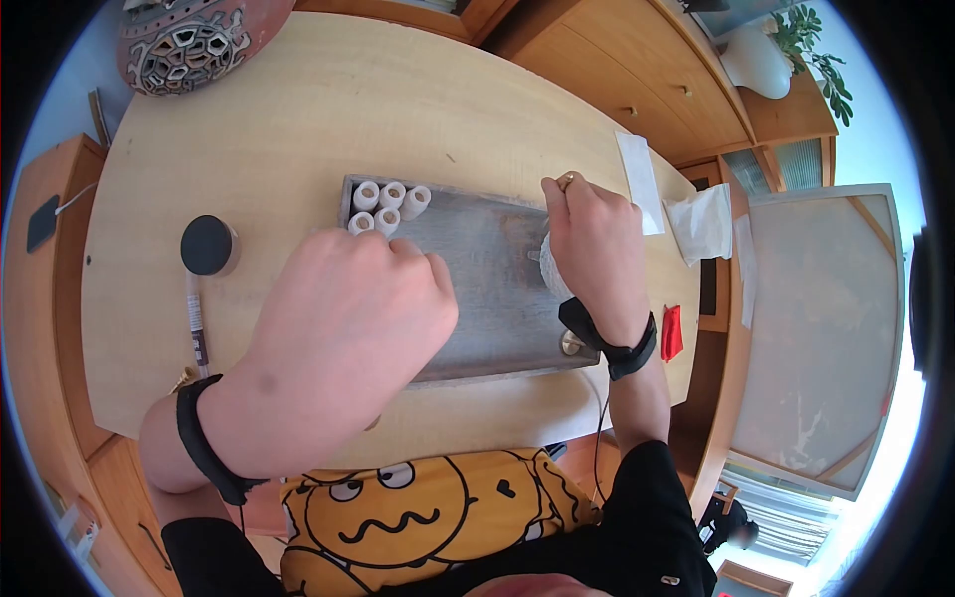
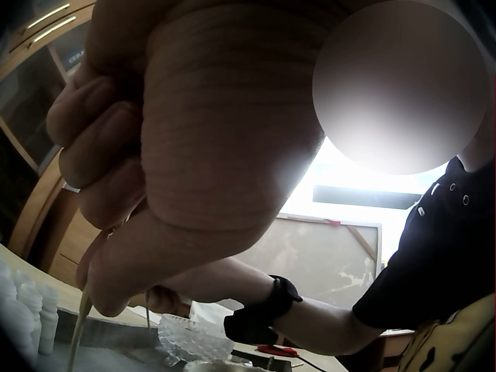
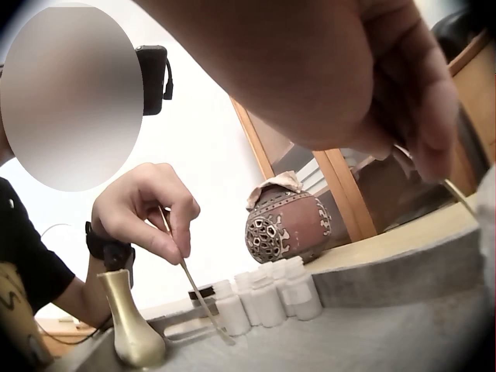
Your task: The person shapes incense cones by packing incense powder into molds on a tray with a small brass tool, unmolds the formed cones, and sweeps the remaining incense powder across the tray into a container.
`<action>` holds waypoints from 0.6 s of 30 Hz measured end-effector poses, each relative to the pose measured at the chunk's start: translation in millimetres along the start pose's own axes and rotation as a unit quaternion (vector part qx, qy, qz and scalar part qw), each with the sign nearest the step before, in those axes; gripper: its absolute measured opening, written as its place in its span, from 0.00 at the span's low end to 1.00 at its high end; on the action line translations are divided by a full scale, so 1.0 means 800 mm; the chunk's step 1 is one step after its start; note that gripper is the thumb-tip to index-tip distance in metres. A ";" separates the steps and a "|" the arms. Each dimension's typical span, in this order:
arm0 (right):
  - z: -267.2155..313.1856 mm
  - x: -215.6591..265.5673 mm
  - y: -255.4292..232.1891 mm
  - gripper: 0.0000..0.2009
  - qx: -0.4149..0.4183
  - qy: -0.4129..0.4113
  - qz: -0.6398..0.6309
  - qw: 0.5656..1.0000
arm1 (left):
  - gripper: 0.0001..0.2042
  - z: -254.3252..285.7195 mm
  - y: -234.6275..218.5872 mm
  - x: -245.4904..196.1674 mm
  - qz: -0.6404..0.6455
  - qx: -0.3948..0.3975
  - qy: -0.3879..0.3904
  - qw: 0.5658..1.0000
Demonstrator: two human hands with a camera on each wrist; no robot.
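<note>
My left hand (image 1: pixel 358 308) is over the left part of a grey tray (image 1: pixel 477 376), beside several small white bottles (image 1: pixel 415 202). It pinches a thin brass stick (image 3: pixel 200 298), whose flattened lower end is near the tray's floor in the right wrist view. My right hand (image 1: pixel 597 234), above the tray's right end, pinches another thin brass tool (image 3: pixel 459 197). Partly hidden under that hand is a clear ribbed glass bowl (image 1: pixel 553 269). A brass vase (image 3: pixel 128 325) stands upright in the right wrist view.
Left of the tray are a black-lidded jar (image 1: pixel 207 246) and a slim pen-like item (image 1: pixel 196 318). A patterned pot (image 1: pixel 189 50) sits at the table's far left. On the right lie white paper (image 1: pixel 640 179), a white packet (image 1: pixel 702 224) and a red item (image 1: pixel 672 332).
</note>
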State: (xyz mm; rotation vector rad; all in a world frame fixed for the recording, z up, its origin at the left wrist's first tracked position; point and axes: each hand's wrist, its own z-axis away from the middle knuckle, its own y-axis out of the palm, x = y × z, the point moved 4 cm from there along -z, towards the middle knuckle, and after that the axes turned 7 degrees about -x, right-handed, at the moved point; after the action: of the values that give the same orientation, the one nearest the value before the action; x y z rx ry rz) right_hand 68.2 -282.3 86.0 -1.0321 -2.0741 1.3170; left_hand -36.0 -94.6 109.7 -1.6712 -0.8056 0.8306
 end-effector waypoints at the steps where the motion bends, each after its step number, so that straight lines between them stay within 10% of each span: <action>1: 0.001 -0.001 0.003 0.11 -0.006 -0.008 0.014 1.000 | 0.09 -0.001 0.000 0.000 0.000 -0.001 0.000 1.000; 18: 0.017 0.016 0.000 0.10 0.006 0.007 0.025 1.000 | 0.07 0.000 0.002 -0.001 -0.012 0.032 -0.008 0.999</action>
State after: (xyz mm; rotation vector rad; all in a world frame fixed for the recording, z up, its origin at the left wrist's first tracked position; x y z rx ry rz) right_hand 50.5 -279.4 80.2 -1.0918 -2.0391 1.3419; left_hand -36.5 -95.8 108.0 -1.5974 -0.8015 0.8460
